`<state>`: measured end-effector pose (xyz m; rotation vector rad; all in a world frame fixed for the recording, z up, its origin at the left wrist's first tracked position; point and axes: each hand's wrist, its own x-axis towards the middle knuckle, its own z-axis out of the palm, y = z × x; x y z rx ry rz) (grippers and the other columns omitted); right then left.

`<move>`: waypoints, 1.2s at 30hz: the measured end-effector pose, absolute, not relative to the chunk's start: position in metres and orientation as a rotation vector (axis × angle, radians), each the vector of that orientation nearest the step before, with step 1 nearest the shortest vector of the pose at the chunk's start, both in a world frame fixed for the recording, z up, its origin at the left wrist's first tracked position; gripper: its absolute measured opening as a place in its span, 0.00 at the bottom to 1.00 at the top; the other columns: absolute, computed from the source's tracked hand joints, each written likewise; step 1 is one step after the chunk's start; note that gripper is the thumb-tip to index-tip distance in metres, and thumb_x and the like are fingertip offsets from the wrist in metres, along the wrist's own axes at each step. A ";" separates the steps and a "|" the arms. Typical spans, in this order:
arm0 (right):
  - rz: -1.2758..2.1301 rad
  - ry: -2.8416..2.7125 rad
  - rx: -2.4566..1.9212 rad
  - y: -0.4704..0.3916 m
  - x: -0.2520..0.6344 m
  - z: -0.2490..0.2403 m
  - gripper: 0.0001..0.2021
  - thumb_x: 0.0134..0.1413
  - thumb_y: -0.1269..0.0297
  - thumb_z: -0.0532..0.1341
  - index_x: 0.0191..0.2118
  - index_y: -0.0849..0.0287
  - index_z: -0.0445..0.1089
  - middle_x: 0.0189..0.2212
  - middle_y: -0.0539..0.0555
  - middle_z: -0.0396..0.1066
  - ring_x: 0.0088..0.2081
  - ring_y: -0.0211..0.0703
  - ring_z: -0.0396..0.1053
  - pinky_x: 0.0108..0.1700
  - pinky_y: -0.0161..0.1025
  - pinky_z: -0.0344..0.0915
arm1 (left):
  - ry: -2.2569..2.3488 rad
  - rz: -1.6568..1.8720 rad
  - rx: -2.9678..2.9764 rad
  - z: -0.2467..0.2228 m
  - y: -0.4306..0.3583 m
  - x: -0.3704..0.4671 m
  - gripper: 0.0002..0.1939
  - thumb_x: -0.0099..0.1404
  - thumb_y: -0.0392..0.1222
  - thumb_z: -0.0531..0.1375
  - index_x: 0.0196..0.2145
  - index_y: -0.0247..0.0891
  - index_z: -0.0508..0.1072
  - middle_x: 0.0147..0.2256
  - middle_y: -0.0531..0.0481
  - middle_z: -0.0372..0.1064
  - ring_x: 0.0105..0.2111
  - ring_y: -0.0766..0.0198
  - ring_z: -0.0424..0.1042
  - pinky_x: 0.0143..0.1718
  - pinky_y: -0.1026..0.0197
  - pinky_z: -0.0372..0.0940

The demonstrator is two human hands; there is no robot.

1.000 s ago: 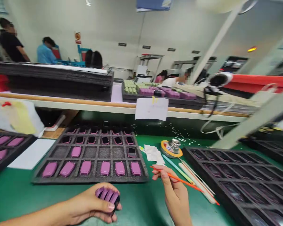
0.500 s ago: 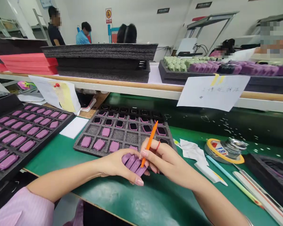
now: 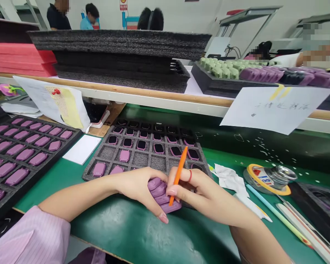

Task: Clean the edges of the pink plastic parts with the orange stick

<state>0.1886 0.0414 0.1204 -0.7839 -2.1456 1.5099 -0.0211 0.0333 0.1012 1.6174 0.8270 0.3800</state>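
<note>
Stack of purple cases (image 3: 157, 190) gripped in the left hand (image 3: 140, 187), over the bench (image 3: 112, 227). Right hand (image 3: 196, 187) pinches an orange stick (image 3: 178, 174), its lower end at the stack. Hands together, working at the same cases. Looks midway: this batch is in hand, not set down; whether any one piece is finished, can't tell, fingers cover much of it.

Just beyond the hands, foam tray (image 3: 140, 159): far rows hold dark-faced cases (image 3: 158, 148), nearer rows hold plain purple ones (image 3: 124, 156), one row only partly filled. Left of the hands, second tray (image 3: 51, 160) with rows of purple cases. Right of the hands: crumpled tissue (image 3: 228, 178), yellow-rimmed roll (image 3: 283, 190), pale blue-green stick (image 3: 277, 214).
</note>
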 end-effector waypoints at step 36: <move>2.285 -1.468 -0.696 0.069 0.176 0.088 0.20 0.52 0.54 0.70 0.29 0.59 0.59 0.15 0.41 0.67 0.11 0.21 0.49 0.14 0.22 0.42 | 0.838 0.287 1.363 0.091 0.049 -0.025 0.29 0.37 0.41 0.78 0.40 0.38 0.79 0.38 0.51 0.77 0.43 0.54 0.76 0.51 0.55 0.69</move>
